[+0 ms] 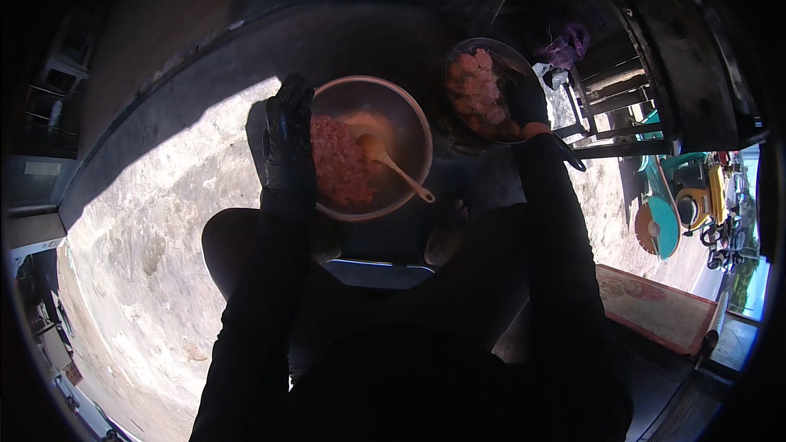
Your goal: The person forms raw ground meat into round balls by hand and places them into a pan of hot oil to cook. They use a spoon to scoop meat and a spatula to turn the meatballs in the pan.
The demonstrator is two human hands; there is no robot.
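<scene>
left hand (286, 127) is seen by the middle bowl (405, 127) of meat (340, 165), right hand (526, 102) at the upper-right pan (509, 56); grips can't be told.

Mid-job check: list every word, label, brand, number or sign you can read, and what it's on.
None can be read.
Left bowl, right bowl, spoon: no lettering shows.
Red-edged panel: faded pattern, no readable text.
Disc: too small to tell.
</scene>
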